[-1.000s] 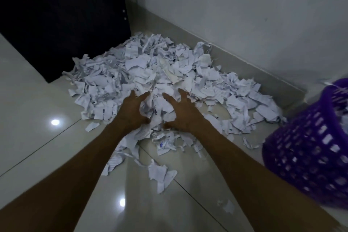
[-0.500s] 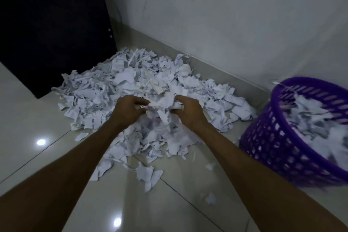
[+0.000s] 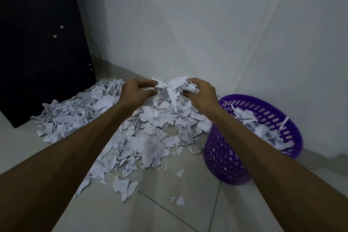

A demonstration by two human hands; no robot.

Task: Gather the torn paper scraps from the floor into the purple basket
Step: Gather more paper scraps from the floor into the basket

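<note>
Gripping a bunch of scraps (image 3: 170, 88) between them, the left hand (image 3: 134, 91) and right hand (image 3: 200, 93) are curling their fingers (image 3: 148, 82) around the paper above the pile (image 3: 143, 137) lying on the floor (image 3: 169, 213). Sitting just right of the pile, the purple basket (image 3: 226, 160) is holding scraps too, though the right forearm is hiding part of its rim. Blur is making any print on the paper unreadable.
</note>
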